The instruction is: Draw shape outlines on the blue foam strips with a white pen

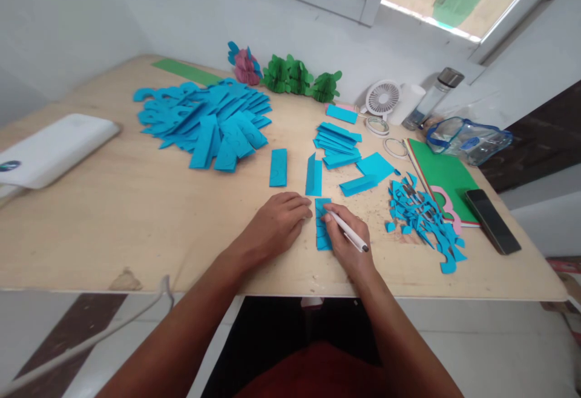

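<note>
My right hand (348, 236) is closed round a white pen (348, 228), its tip at the upper part of a folded blue paper piece (322, 238). Curved lines show on that piece, which lies near the table's front edge. My left hand (287, 219) rests on the table just left of the paper, fingers together and bent, apart from the piece; whether anything is under them is hidden. Beyond the hands lie a flat blue piece (278, 168) with a drawn curve and a partly opened folded piece (313, 177).
A large pile of blue pieces (204, 117) lies back left; smaller stacks (336, 141) stand ahead. Blue scraps (422, 210), a green folder (442, 174) and a phone (492, 221) are at right. A fan (382, 98) and bottle (433, 98) stand behind; a white device (59, 147) lies left.
</note>
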Demonstrator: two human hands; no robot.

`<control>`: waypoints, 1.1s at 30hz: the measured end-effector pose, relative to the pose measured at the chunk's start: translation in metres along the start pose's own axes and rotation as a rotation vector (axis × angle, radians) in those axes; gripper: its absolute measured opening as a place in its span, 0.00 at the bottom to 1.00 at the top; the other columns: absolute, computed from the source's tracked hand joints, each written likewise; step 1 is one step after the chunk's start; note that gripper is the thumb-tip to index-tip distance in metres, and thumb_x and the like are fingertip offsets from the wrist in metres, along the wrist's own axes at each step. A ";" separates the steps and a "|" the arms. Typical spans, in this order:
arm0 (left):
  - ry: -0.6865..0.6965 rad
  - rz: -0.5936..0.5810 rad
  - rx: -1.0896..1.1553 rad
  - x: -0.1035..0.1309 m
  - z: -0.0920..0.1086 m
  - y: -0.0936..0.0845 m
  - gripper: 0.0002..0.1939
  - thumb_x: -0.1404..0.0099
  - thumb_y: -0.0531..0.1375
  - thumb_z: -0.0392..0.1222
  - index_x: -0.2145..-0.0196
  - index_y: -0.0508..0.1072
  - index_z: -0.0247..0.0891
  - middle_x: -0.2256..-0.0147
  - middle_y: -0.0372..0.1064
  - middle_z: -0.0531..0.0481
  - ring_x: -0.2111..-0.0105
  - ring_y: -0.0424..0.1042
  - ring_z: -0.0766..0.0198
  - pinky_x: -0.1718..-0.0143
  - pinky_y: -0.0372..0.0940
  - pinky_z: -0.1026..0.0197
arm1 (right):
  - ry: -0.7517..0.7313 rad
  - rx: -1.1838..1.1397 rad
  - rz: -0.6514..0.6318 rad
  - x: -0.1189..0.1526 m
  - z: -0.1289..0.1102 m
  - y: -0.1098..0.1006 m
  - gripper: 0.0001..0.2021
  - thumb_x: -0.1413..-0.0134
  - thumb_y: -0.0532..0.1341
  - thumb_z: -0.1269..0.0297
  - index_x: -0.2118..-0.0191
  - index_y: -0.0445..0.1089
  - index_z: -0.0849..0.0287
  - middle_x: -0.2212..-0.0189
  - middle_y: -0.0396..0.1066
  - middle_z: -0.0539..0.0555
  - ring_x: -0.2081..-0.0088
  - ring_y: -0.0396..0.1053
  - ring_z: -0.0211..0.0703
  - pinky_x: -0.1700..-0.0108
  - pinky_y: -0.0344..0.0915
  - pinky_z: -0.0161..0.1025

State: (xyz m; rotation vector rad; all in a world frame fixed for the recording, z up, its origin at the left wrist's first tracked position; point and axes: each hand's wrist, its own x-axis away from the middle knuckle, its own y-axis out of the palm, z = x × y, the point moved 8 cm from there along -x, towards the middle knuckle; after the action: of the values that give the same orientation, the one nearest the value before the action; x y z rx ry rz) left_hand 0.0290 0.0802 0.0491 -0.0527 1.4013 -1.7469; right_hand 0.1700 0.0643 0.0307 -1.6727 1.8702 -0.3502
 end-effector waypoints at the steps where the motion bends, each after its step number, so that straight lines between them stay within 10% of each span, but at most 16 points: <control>1: 0.001 0.002 -0.002 0.000 0.000 0.000 0.12 0.34 0.50 0.30 0.62 0.73 0.36 0.56 0.76 0.42 0.53 0.72 0.55 0.50 0.68 0.49 | 0.003 0.000 -0.003 0.000 0.000 0.000 0.11 0.39 0.57 0.61 0.55 0.74 0.54 0.61 0.80 0.54 0.59 0.77 0.49 0.61 0.70 0.41; 33: -0.020 -0.015 0.005 -0.002 0.001 -0.002 0.13 0.34 0.49 0.30 0.62 0.73 0.36 0.56 0.76 0.42 0.53 0.72 0.55 0.49 0.68 0.49 | -0.005 0.015 -0.004 -0.001 -0.001 0.000 0.11 0.39 0.57 0.61 0.55 0.74 0.54 0.62 0.80 0.54 0.60 0.77 0.48 0.60 0.70 0.41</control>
State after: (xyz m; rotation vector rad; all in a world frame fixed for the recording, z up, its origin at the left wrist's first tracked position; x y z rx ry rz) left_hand 0.0293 0.0807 0.0514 -0.0780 1.3857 -1.7573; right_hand 0.1698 0.0647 0.0314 -1.6659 1.8566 -0.3611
